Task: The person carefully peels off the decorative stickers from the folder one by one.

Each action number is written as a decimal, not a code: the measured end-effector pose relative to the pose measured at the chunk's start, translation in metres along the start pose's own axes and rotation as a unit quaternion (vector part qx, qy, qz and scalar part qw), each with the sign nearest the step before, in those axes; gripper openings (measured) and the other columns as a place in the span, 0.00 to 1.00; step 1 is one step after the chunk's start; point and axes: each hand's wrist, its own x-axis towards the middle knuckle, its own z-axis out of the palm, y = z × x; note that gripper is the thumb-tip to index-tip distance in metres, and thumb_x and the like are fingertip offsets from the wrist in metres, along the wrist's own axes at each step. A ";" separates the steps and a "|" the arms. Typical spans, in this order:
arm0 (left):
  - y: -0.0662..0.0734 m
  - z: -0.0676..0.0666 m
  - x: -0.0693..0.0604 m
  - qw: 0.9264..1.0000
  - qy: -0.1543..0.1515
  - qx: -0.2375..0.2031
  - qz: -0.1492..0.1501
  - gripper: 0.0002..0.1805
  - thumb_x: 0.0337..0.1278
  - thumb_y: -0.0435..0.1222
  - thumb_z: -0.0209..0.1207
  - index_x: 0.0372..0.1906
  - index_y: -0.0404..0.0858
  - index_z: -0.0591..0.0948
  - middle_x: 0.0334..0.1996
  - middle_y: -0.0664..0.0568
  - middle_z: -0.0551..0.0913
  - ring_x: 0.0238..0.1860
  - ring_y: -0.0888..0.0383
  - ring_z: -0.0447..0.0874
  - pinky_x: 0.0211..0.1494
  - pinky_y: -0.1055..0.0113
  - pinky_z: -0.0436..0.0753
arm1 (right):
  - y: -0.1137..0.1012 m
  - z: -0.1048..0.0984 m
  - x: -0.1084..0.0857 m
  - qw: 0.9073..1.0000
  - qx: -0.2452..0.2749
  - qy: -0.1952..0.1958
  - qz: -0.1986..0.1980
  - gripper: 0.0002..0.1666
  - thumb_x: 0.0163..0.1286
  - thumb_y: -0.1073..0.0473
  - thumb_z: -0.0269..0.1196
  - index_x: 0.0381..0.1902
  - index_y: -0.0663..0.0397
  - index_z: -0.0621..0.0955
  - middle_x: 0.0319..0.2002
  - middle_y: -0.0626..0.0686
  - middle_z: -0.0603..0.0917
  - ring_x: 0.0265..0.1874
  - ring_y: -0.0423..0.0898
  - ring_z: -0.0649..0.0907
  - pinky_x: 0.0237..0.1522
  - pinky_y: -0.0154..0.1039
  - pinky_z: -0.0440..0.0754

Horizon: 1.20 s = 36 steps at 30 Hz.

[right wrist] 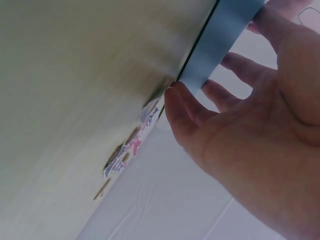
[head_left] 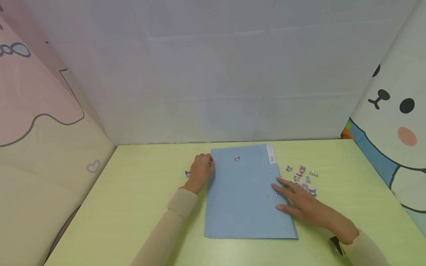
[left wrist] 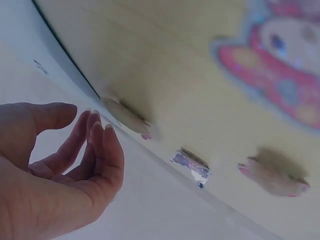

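Observation:
A light blue folder (head_left: 244, 199) lies on the table, with one small cartoon sticker (head_left: 237, 159) near its top. My left hand (head_left: 201, 170) is beside the folder's upper left edge, fingers bent. In the left wrist view a small gap shows between the thumb (left wrist: 57, 115) and fingertips, with nothing visible in it. My right hand (head_left: 304, 205) rests with spread fingers on the folder's right edge; the right wrist view shows its fingertips against that edge (right wrist: 212, 42). Several cartoon stickers (head_left: 297, 177) lie loosely to the right of the folder, some near or partly behind the right hand.
Left of the left hand lies another sticker (head_left: 188, 174), partly hidden. The left wrist view shows several pieces on the table, among them a blurred pink-edged sticker (left wrist: 272, 65) close up. A white label (head_left: 271, 154) is on the folder's top right. A pale wall (head_left: 229, 74) stands behind the table.

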 end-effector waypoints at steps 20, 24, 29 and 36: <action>0.021 0.010 0.005 1.000 -0.018 0.002 0.020 0.04 0.63 0.28 0.63 0.34 0.30 0.84 0.31 0.40 0.83 0.35 0.43 0.81 0.38 0.51 0.81 | -0.005 -0.001 -0.001 1.000 0.014 -0.003 0.007 0.36 0.73 0.51 0.67 0.73 0.60 0.73 0.73 0.66 0.67 0.68 0.70 0.71 0.59 0.69 0.74; 0.027 0.010 0.006 0.999 -0.027 0.004 0.024 0.05 0.64 0.29 0.63 0.36 0.29 0.84 0.32 0.39 0.83 0.36 0.43 0.81 0.40 0.52 0.81 | -0.005 -0.001 -0.001 1.000 0.015 -0.002 0.009 0.36 0.73 0.50 0.67 0.73 0.60 0.73 0.73 0.66 0.67 0.68 0.70 0.71 0.59 0.69 0.74; 0.032 0.012 0.008 0.999 -0.028 0.007 0.023 0.05 0.64 0.30 0.65 0.37 0.30 0.84 0.32 0.40 0.84 0.36 0.45 0.81 0.40 0.53 0.81 | -0.004 0.000 -0.001 1.000 0.003 0.004 0.000 0.36 0.72 0.50 0.67 0.73 0.60 0.73 0.73 0.66 0.68 0.67 0.69 0.72 0.58 0.67 0.75; 0.036 0.018 0.012 0.999 -0.027 0.010 0.020 0.06 0.63 0.31 0.66 0.39 0.31 0.83 0.35 0.41 0.81 0.37 0.46 0.79 0.40 0.53 0.80 | -0.003 0.001 -0.001 1.000 -0.005 0.012 -0.008 0.36 0.72 0.51 0.68 0.72 0.60 0.73 0.72 0.66 0.69 0.67 0.68 0.73 0.58 0.67 0.76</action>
